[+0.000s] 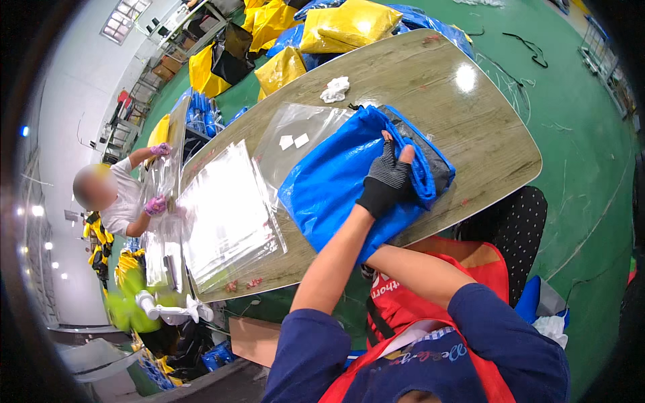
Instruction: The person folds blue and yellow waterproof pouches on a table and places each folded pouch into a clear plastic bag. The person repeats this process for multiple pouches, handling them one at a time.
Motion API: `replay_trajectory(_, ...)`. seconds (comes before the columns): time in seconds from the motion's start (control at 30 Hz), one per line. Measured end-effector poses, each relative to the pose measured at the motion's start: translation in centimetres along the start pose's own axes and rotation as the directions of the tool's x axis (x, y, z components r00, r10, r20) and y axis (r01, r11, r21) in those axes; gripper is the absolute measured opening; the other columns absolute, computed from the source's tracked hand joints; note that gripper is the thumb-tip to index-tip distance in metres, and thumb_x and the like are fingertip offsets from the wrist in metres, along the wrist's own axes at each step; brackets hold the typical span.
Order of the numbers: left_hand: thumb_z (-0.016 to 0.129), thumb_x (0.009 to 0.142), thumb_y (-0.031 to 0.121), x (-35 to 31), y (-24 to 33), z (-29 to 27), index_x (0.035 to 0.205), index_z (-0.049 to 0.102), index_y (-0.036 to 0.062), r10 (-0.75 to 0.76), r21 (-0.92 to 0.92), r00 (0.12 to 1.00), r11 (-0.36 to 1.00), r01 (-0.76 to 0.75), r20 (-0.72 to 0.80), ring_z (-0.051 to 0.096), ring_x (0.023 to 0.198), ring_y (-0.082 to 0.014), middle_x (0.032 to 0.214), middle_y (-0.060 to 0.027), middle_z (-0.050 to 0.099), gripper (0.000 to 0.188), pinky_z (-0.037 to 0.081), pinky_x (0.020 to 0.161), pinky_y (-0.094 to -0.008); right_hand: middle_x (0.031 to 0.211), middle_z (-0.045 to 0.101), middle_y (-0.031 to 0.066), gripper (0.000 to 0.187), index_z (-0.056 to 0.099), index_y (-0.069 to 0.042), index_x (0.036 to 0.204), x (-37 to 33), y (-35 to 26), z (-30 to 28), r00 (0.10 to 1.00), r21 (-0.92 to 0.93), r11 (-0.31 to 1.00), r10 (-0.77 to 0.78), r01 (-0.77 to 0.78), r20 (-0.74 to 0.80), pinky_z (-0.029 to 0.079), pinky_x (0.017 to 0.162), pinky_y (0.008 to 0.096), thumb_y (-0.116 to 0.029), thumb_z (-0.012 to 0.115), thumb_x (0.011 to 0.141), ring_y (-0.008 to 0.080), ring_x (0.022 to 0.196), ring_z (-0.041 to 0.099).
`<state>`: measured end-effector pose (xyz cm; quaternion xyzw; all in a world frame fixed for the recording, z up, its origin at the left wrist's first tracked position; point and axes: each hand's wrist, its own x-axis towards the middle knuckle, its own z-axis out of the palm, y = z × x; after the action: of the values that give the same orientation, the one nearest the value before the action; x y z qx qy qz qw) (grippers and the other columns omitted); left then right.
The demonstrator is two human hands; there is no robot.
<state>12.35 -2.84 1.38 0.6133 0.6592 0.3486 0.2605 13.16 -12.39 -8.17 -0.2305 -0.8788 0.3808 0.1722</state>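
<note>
A blue plastic woven bag with a dark grey panel lies partly folded on the wood-patterned table. My left hand, in a black-and-grey striped glove with bare fingertips, grips the bag near its bunched folds. Its thumb rests along the fold, and its fingers curl partly out of sight. My right forearm reaches leftward to the bag's near edge; the hand beyond it is hidden by the blue material. Just left of the bag is a clear plastic sheet with small white cards on it.
A stack of shiny clear plastic bags covers the table's left part. Crumpled white material lies toward the far edge. Across the left end, a co-worker in pink gloves handles clear plastic. Yellow bags are heaped behind the table; a green fan stands lower left.
</note>
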Motion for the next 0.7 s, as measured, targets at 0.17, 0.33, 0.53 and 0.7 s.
replay_trajectory(0.17, 0.041, 0.095, 0.039, 2.3, -1.7, 1.7, 0.144, 0.011, -0.0022, 0.001, -0.198, 0.994, 0.980, 0.021, 0.111, 0.060, 0.088, -0.0448, 0.096, -0.0329, 0.060, 0.070, 0.047, 0.075, -0.0422, 0.136, 0.045, 0.0156, 0.047, 0.050, -0.012, 0.127, -2.7, 0.0, -1.9, 0.994, -0.100, 0.995, 0.011, -0.022, -0.111, 0.024, 0.107, 0.0483, -0.041, 0.043, 0.091, 0.0342, 0.126, 0.039)
replay_trajectory(0.33, 0.042, 0.097, 0.034, 2.5, -4.9, 3.0, 0.143, 0.014, -0.0044, 0.037, -0.283, 0.999, 0.958, -0.045, -0.032, 0.060, 0.101, -0.0285, 0.121, -0.0288, 0.053, 0.066, 0.045, 0.086, -0.0342, 0.106, 0.063, 0.0170, 0.036, 0.065, -0.010, 0.100, -7.9, -2.6, -17.8, 0.990, -0.101, 0.995, -0.003, 0.018, 0.144, 0.041, 0.094, 0.0466, -0.038, 0.063, 0.076, 0.0370, 0.092, 0.059)
replay_trajectory(0.53, 0.057, 0.082, 0.024, 2.7, 0.4, -0.9, 0.123, 0.053, 0.0062, 0.374, 0.653, 0.926, 0.716, -0.245, -0.062, 0.059, 0.083, -0.0372, 0.102, -0.0197, 0.062, 0.044, 0.045, 0.075, -0.0475, 0.130, 0.047, 0.0244, 0.087, 0.039, -0.009, 0.138, -4.9, 9.9, -24.1, 0.900, -0.062, 0.938, 0.308, -0.342, -0.308, 0.035, 0.101, 0.0428, -0.056, 0.066, 0.070, 0.0400, 0.120, 0.045)
replay_trajectory(0.7, 0.049, 0.089, 0.045, 1.9, -2.5, -3.9, 0.131, 0.049, 0.0149, 0.333, 0.513, 0.931, 0.779, -0.360, 0.147, 0.046, 0.121, -0.0378, 0.137, -0.0197, 0.042, 0.052, 0.034, 0.103, -0.0422, 0.121, 0.055, 0.0223, 0.059, 0.051, -0.014, 0.131, -8.4, 10.5, -25.0, 0.963, 0.167, 0.972, 0.195, -0.164, -0.186, 0.042, 0.094, 0.0376, -0.042, 0.064, 0.080, 0.0346, 0.110, 0.054)
